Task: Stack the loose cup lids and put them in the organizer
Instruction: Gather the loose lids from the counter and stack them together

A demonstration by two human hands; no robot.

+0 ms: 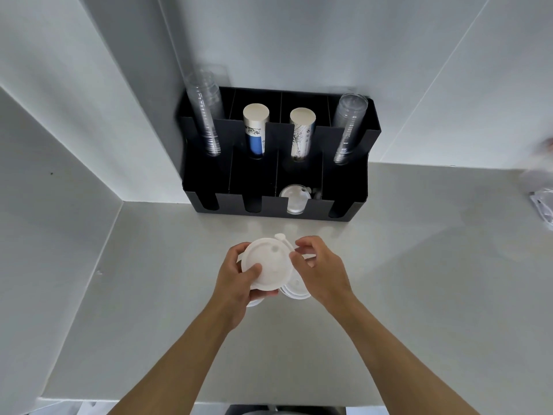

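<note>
My left hand (239, 280) grips a white cup lid (270, 262) above the counter, thumb on its top. My right hand (318, 265) pinches the lid's right edge by its small tab. More white lids (296, 290) lie under and between my hands, partly hidden. The black organizer (269, 205) stands against the wall beyond. A lid stack (294, 196) sits in its third front slot from the left.
The organizer's back slots hold two clear cup stacks (205, 115) (348, 127) and two paper cup stacks (256, 127) (300, 133). Clear plastic items (541, 202) lie at the counter's right edge. Walls close in on the left and behind.
</note>
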